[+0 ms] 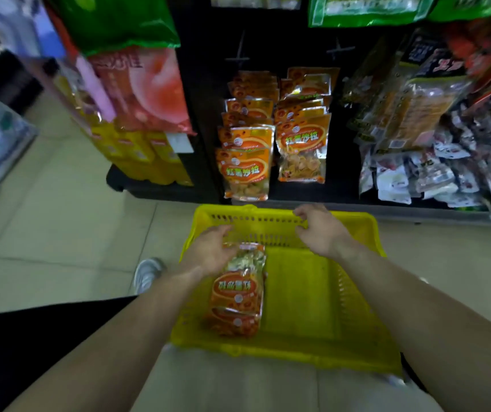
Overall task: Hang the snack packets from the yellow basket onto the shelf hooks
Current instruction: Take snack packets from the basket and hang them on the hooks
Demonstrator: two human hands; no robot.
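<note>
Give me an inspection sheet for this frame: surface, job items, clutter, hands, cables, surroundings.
Surface: pale tiled floor; the yellow basket sits on it below the shelf.
Job items: a small stack of orange snack packets lies in the basket's left half; two columns of matching hung packets on the black shelf panel; two bare shelf hooks above them.
Clutter: nothing seen in the basket besides the packets.
Hands: left hand over the stack's far end, touching it, grip not closed; right hand open and empty above the basket's far wall.
Cables: nothing seen.
Surroundings: green bags and red bags left, mixed packets right, a grey shoe beside the basket.
</note>
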